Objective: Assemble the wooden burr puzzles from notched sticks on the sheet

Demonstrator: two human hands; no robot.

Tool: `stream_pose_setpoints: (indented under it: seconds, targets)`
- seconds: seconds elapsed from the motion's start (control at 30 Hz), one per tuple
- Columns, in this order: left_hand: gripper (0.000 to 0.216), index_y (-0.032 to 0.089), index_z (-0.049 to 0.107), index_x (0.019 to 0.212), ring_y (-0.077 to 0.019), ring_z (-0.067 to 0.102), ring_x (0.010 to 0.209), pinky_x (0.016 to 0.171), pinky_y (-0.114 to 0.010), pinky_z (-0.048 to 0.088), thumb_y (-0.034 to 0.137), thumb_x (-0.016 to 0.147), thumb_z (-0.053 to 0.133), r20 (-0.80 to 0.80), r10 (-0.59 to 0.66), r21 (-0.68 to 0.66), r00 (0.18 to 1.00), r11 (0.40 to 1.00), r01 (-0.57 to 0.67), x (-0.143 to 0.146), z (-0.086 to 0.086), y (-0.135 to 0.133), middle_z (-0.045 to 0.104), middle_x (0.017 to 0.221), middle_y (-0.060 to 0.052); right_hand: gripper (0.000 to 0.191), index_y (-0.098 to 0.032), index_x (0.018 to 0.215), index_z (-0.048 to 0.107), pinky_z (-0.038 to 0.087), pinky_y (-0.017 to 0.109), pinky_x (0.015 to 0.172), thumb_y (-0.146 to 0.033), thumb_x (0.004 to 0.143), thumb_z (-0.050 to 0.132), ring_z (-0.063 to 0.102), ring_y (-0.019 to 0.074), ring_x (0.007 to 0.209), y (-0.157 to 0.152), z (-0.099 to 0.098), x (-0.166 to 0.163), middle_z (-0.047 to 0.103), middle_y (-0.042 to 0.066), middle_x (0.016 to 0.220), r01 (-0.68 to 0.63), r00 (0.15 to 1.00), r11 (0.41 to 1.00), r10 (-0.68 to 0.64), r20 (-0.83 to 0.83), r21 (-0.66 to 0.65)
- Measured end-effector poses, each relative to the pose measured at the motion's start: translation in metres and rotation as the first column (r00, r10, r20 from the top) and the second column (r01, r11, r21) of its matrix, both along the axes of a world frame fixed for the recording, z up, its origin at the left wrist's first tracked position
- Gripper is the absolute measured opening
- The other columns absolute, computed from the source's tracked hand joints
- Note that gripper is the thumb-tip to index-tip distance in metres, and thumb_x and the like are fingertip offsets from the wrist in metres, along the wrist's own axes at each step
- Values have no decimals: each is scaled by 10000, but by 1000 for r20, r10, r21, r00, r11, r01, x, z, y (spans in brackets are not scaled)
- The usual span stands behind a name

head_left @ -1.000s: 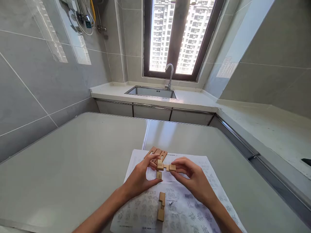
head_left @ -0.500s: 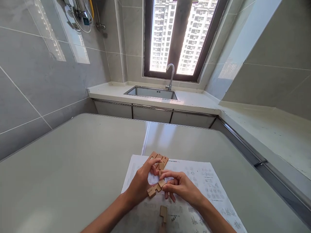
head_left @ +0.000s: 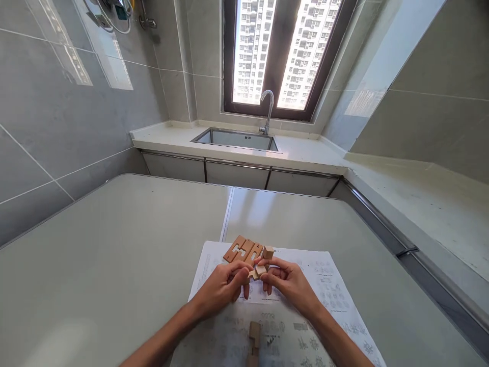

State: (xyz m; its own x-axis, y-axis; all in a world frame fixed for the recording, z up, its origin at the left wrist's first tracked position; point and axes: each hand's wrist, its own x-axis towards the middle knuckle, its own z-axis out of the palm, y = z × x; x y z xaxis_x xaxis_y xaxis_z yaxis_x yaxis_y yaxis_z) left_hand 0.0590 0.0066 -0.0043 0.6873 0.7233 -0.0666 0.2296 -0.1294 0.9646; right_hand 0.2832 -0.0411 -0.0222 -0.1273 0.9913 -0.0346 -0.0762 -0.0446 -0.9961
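Observation:
Pinched between the fingertips of both hands is a small notched wooden puzzle piece point(head_left: 261, 270), held above the printed sheet. My left hand point(head_left: 225, 285) is closed on its left end. On the other end, the thumb and fingers of my right hand point(head_left: 286, 279) are closed. A wooden block end point(head_left: 268, 252) sticks up just beyond the right fingertips; whether it joins the held piece is hidden. Flat wooden pieces with cut-out slots point(head_left: 242, 248) lie side by side behind the hands. Nearer me, a notched wooden stick point(head_left: 254, 334) rests on the sheet.
Printed paper point(head_left: 321, 290) lies under the work on a pale table point(head_left: 114, 265) with a seam down its middle. Past the table's far edge stands a white counter point(head_left: 305, 153) with a sink point(head_left: 237, 138) and a tap point(head_left: 269, 109).
Both hands have shifted, the left dropping from its raised grip and drawing level with the right. The wooden parts between them have turned, uncovering more of the flat slotted pieces. The view has tilted slightly.

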Motion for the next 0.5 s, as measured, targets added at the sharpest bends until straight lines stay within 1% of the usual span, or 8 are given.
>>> stream_pose_setpoints:
  seconds: [0.03, 0.1, 0.17, 0.23, 0.3, 0.37, 0.43, 0.5]
  targets:
    - [550, 146, 665, 1128, -113, 491, 554, 576, -253, 393, 624, 1054, 404, 27, -21, -65, 999, 998, 23, 1, 1, 0, 655, 725, -5, 413, -182, 1084, 761, 541, 320, 703, -499, 836, 850, 647, 163, 587, 0, 0, 0, 687, -14, 634, 3, 1000, 1000, -3, 4, 10]
    - [573, 139, 669, 1167, -99, 486, 547, 557, -244, 390, 652, 1032, 452, 84, -40, -178, 996, 983, 55, 2, 2, 1, 657, 780, -15, 409, -191, 1064, 752, 540, 315, 667, -511, 829, 852, 639, 164, 589, 0, 0, -1, 673, -13, 649, 16, 1000, 1000, -15, -10, 21]
    - [572, 146, 668, 1216, -89, 478, 546, 519, -234, 369, 658, 995, 540, 146, -26, -266, 989, 962, 65, 3, 2, 3, 660, 853, -25, 406, -203, 1053, 732, 519, 292, 612, -517, 826, 853, 613, 148, 600, 0, 0, -2, 694, 8, 756, 57, 998, 998, -55, -38, 28]
    - [564, 145, 675, 1228, -86, 492, 559, 528, -237, 397, 641, 971, 604, 214, 19, -334, 977, 941, 55, 4, 1, 4, 667, 911, -41, 390, -214, 1075, 702, 472, 260, 563, -514, 860, 826, 556, 109, 586, 1, -2, -2, 711, 30, 906, 127, 990, 991, -125, -64, 39]
    - [525, 144, 688, 1226, -103, 557, 635, 632, -262, 483, 593, 953, 670, 277, 104, -396, 955, 918, 15, 5, 1, 4, 682, 966, -62, 367, -220, 1118, 667, 435, 246, 545, -510, 918, 771, 496, 78, 562, 2, -4, -1, 710, 42, 1014, 187, 979, 982, -182, -95, 41]
    - [474, 150, 698, 1213, -139, 635, 755, 776, -311, 541, 537, 940, 722, 328, 180, -463, 927, 886, -9, 5, 1, 4, 700, 1065, -92, 376, -223, 1180, 628, 434, 251, 548, -521, 965, 709, 484, 76, 553, 3, -6, 0, 713, 52, 1052, 205, 969, 979, -199, -146, 23]
    - [426, 152, 710, 1179, -182, 696, 895, 894, -352, 561, 497, 932, 751, 356, 208, -508, 911, 862, 2, 6, 2, 3, 693, 1195, -122, 426, -226, 1249, 582, 453, 264, 552, -543, 981, 676, 525, 99, 568, 3, -8, 1, 723, 66, 1044, 192, 960, 981, -189, -206, -4]
    - [414, 143, 714, 1161, -228, 728, 1018, 986, -378, 558, 486, 932, 757, 356, 201, -519, 912, 854, 15, 6, 2, 4, 686, 1266, -144, 457, -215, 1255, 565, 466, 278, 546, -573, 985, 654, 572, 130, 589, 3, -8, 0, 731, 77, 999, 151, 960, 988, -151, -237, -21]
